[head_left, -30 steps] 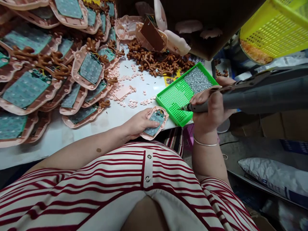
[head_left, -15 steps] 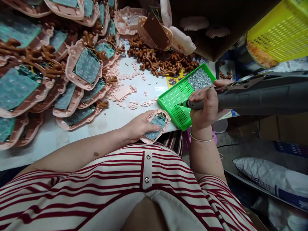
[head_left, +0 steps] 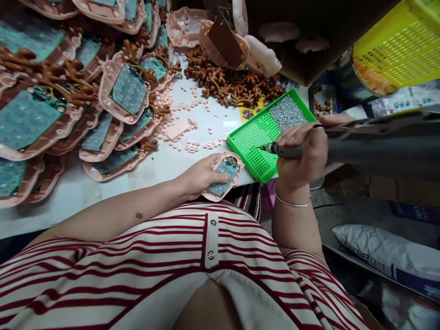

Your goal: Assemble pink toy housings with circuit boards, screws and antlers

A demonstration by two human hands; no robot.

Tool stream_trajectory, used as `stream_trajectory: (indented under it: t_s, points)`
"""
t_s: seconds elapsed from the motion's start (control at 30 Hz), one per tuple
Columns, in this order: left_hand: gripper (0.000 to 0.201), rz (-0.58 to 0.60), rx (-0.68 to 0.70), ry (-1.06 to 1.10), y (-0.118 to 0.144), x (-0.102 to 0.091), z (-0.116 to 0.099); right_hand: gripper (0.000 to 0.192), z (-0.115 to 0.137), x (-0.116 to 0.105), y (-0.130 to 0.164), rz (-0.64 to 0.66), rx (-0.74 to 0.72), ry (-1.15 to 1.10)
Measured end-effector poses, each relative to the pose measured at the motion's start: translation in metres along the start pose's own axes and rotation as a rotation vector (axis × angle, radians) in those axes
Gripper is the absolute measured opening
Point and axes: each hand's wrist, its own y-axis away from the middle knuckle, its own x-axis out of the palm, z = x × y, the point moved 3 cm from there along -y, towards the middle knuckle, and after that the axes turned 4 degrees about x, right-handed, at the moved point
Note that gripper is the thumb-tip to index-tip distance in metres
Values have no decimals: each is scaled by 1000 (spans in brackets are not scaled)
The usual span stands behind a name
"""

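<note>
White tabletop (head_left: 192,158) (cluttered), yellow basket (head_left: 395,50) above

My right hand (head_left: 302,158) covering the driver's (head_left: 360,146) grip, its rear cut off right of that hand, bit tip (head_left: 257,148) too small to read, shells (head_left: 30,114) left of my left hand (head_left: 199,176) cropped by the edge

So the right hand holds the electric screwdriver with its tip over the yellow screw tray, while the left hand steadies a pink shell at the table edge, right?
Not quite: the head view shows the screw tray is green, not yellow. The right hand does hold the electric screwdriver over it, and the left hand steadies the pink shell.
</note>
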Motion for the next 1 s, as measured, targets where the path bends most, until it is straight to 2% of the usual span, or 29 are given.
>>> stream_trajectory:
  t_s: [0.07, 0.1, 0.27, 0.37, 0.53, 0.73, 0.9, 1.0]
  points:
    - [55, -14, 23, 13, 0, 0, 0, 20, 21, 4, 6, -77, -171, -130]
    - [55, -19, 31, 14, 0, 0, 0, 16, 30, 8, 9, -64, -204, -173]
    - [57, -43, 40, 3, 0, 0, 0, 25, 52, 29, 23, 95, -182, -252]
    - [57, -67, 57, 7, 1, 0, -2, 28, 51, 35, 28, 136, -161, -231]
    - [53, -58, 44, 6, 2, 1, -3, 24, 45, 39, 28, 117, -127, -235]
    - [49, -48, 56, -33, 0, -1, -2, 24, 44, 45, 25, 141, -219, -279]
    - [48, -27, 62, -44, 0, -1, -3, 25, 42, 44, 30, 144, -103, -193]
    - [48, -39, 51, -50, 1, -2, -2, 28, 40, 44, 31, 147, -132, -182]
